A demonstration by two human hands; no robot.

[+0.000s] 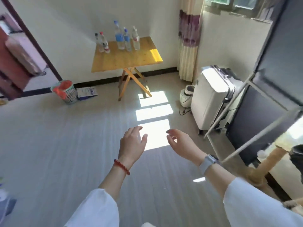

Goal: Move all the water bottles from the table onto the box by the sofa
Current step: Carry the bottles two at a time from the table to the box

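My left hand and right hand hang empty ahead of me, fingers loose and released. The five water bottles stand bunched at the far edge of the table, well apart from me. Packed so closely, I judge a careless reach for one could topple its neighbours.

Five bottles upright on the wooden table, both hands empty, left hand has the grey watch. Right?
Not quite: the head view shows the grey watch on the right hand. The left hand has a red bracelet. The five bottles do stand upright on the wooden table, both hands empty.
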